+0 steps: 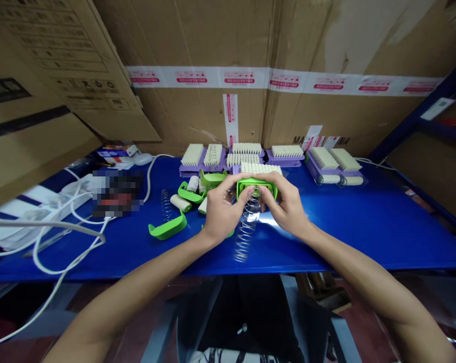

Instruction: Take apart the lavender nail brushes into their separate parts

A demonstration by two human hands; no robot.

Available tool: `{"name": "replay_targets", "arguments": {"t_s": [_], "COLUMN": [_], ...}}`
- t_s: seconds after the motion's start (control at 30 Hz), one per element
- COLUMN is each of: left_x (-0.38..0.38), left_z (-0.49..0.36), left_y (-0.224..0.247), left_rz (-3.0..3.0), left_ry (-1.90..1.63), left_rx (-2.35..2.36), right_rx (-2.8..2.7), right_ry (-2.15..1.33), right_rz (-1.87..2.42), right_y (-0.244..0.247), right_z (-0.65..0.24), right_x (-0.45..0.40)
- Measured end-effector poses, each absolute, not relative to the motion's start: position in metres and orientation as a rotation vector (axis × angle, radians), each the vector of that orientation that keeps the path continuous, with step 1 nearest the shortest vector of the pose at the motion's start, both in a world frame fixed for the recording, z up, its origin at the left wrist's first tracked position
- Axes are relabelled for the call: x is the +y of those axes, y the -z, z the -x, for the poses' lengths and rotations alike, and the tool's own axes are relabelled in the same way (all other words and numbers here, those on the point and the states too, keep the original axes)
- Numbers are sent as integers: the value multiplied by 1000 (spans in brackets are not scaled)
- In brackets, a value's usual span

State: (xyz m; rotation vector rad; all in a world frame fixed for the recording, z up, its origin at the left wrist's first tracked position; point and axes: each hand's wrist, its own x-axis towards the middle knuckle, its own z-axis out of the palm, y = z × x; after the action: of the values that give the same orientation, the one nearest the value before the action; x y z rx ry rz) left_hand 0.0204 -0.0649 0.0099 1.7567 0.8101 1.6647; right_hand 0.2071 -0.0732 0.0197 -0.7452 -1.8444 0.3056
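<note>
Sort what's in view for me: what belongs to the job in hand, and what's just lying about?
Likely belongs to the job:
green frame, held in left hand and right hand
long spring at the frame
loose green pieces
cream cylinders
purple bristle blocks

Likely just lying about:
white power strip
white cables
small box
</note>
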Motion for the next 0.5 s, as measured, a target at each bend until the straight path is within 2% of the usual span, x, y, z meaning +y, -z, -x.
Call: {"name": "replay_targets", "arguments": {"t_s": [0.17, 0.5], "left_x": [-66, -52], "left_z": [-23, -27], "left_y": [-10, -11], "left_rz": [-1771, -1719], "left_ry": [-1729, -1712], "left_rx": [816, 910], "right_rx": [-1879, -1889], "right_ry": [-63, -25], "right_rz": [620, 691], "right_y": [-18, -6], "right_z": [-200, -195], "right_x": [-72, -46]}}
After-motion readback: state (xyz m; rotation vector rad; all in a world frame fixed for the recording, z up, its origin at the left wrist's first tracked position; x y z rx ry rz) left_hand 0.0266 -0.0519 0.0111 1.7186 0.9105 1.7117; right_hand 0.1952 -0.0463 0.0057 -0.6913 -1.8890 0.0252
